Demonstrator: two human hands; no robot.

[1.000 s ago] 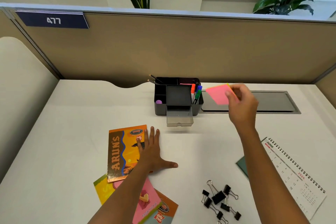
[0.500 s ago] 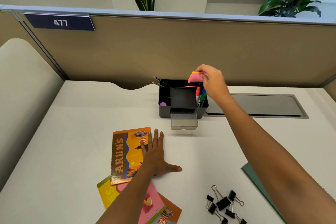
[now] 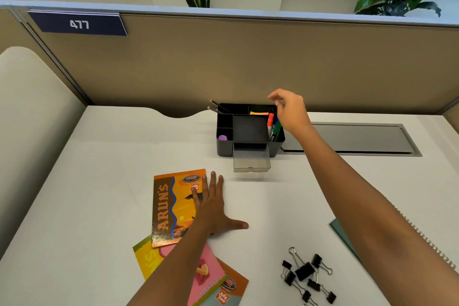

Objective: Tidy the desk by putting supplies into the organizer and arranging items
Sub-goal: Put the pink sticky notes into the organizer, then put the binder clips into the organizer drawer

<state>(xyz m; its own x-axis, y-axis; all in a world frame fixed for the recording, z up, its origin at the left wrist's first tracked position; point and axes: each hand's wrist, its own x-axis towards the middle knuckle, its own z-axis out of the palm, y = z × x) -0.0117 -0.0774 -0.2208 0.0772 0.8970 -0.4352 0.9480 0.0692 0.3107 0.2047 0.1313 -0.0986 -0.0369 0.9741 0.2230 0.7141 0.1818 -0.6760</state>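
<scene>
A black desk organizer (image 3: 224,149) stands at the back of the white desk, its clear drawer (image 3: 251,163) pulled out. Pink and yellow sticky notes (image 3: 258,113) lie in its rear compartment, markers (image 3: 273,125) stand on its right, pencils (image 3: 217,107) poke out at the back left, and a purple eraser (image 3: 222,137) sits front left. My right hand (image 3: 289,110) hovers just above the organizer's right rear corner, fingers loosely apart, holding nothing. My left hand (image 3: 214,208) lies flat, fingers spread, on the orange notebook (image 3: 171,206).
More colourful notebooks (image 3: 211,278) lie under the orange one near the front edge. Several black binder clips (image 3: 306,276) sit front right. A teal folder (image 3: 344,236) and a spiral-bound calendar edge lie under my right forearm. A grey cable hatch (image 3: 357,138) is right of the organizer.
My right hand carried the sticky notes leftward to the organizer, let them go into the rear compartment, and now hovers empty above it. My left hand stayed on the orange notebook.
</scene>
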